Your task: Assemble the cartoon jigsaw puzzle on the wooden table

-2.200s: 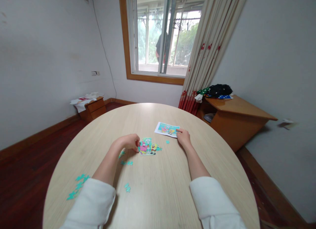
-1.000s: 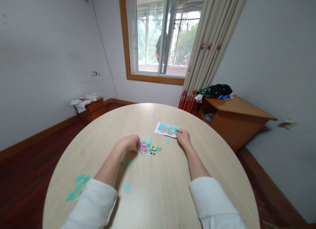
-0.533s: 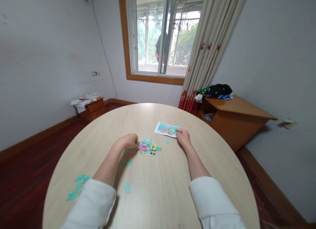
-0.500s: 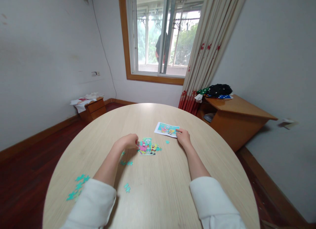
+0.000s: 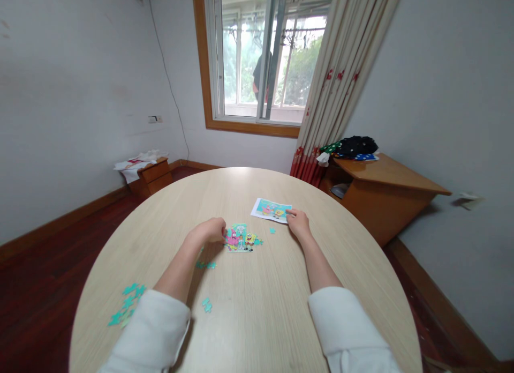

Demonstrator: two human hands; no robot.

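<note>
The partly joined jigsaw puzzle (image 5: 241, 239), with pink and yellow cartoon figures, lies near the middle of the round table (image 5: 265, 319). At its left edge is my left hand (image 5: 211, 231), fingers curled together and pinched; what they hold, if anything, is hidden. My right hand (image 5: 298, 223) grips the right edge of a reference picture sheet (image 5: 271, 209), which lies beyond the puzzle and shows the same figures. Between the sheet and my right wrist sits a loose puzzle piece (image 5: 272, 231).
Loose teal pieces (image 5: 206, 265) lie beside my left forearm, and others (image 5: 206, 305) are nearer me. A scattered group of pieces (image 5: 127, 303) is by my left sleeve, partly covered. Beyond the table stand a small cabinet (image 5: 155, 174) and a wooden desk (image 5: 385, 185) with cloths.
</note>
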